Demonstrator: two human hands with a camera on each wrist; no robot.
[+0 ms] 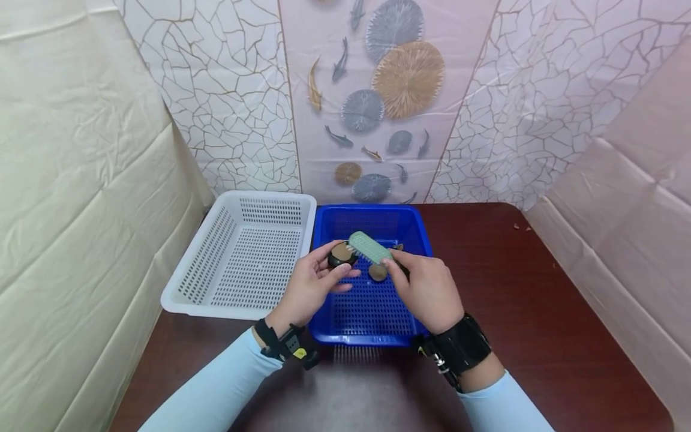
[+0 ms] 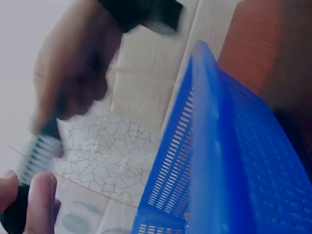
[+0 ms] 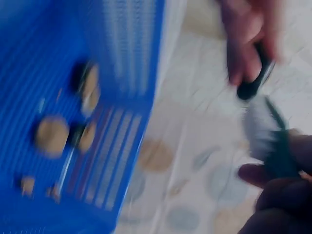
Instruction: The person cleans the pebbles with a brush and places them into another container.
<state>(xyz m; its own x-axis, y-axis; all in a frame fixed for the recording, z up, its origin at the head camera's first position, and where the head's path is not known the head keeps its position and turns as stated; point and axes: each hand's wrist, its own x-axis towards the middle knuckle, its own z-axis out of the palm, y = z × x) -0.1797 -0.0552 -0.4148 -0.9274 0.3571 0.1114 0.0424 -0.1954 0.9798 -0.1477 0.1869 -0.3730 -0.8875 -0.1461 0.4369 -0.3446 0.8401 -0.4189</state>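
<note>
Room: close, walled by cream cloth (image 1: 65,180) at left, a pinkish cloth (image 1: 621,198) at right, and a backdrop (image 1: 216,84) of crackle pattern with a pale pink fish-and-disc panel. Surface: a glossy reddish-brown table (image 1: 486,258), its far edge near the backdrop.

Two perforated rectangular plastic baskets sat side by side: the white basket (image 1: 259,264) towards the table's far left corner, the blue basket (image 1: 361,306) at the middle of the far edge.

Both hands worked above the blue basket, light blue sleeves (image 1: 216,384) behind them. The right hand (image 1: 429,288) gripped a pale green oval-headed brush (image 1: 369,246) with white bristles. The left hand (image 1: 310,279) pinched a rounded black object (image 1: 340,262) with a tan face, material uncertain; bristles appeared to meet its edge.

Risk, in my judgement: the black shell looked smooth and the fingertip hold slight, so one hard stroke could flick it loose, down into the basket or over the left rim. A stroke running long could scrape the left fingers.

In the blue basket, towards its far half: a round tan piece (image 1: 378,272), dark-and-tan pieces (image 3: 89,80) and smaller tan bits (image 3: 28,185), blurred. Tiny crumbs (image 1: 516,227) near the table's far right corner.
</note>
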